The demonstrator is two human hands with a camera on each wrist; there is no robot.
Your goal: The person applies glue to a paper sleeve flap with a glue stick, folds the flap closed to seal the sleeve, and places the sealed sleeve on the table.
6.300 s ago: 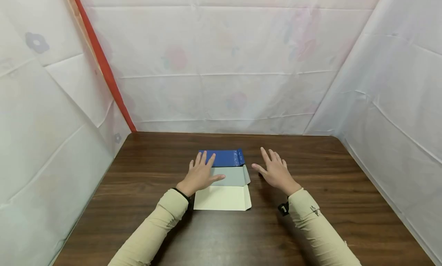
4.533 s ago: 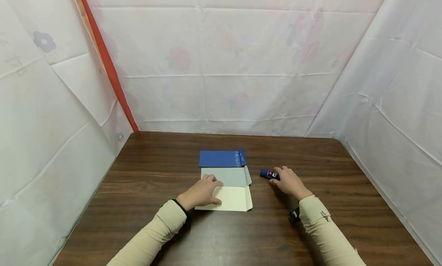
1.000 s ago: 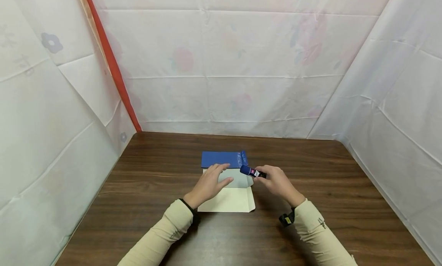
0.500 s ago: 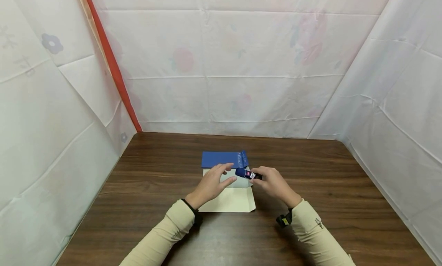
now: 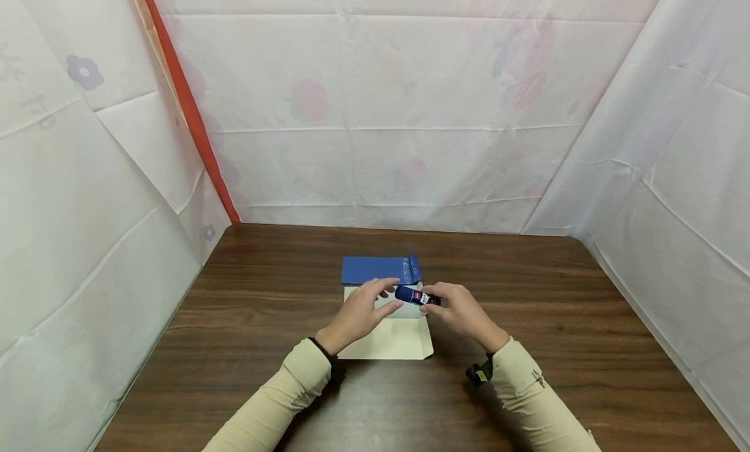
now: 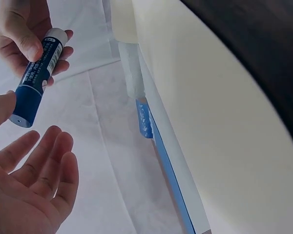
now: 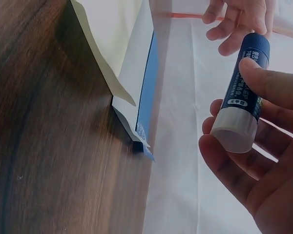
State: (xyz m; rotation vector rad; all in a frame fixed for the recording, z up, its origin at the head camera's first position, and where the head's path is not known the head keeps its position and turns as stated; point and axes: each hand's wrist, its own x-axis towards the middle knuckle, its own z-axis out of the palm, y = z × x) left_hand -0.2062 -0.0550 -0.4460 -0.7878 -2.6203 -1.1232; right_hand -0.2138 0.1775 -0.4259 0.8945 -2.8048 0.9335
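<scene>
My right hand (image 5: 465, 312) grips a dark blue glue stick (image 5: 415, 296) by its lower end, above the table; its blue cap points left. The right wrist view shows the thumb and fingers around the glue stick (image 7: 241, 87), white base towards the camera. My left hand (image 5: 357, 316) hovers at the cap end, fingers spread and slightly bent; whether its thumb touches the cap I cannot tell. Beneath the hands lie a pale grey envelope (image 5: 404, 310), partly hidden, and a cream envelope (image 5: 389, 342). Behind them is a blue envelope (image 5: 372, 269) with whitish marks near its flap.
The envelopes overlap in a column on the brown wooden table (image 5: 556, 309), flaps to the right. Pale patterned sheets (image 5: 381, 113) hang behind and at both sides, with a red strip (image 5: 187, 107) at the back left corner.
My right hand took the glue stick from the table and lifted it. Over the last second it moved left, bringing the cap to my left hand, which stays nearly still.
</scene>
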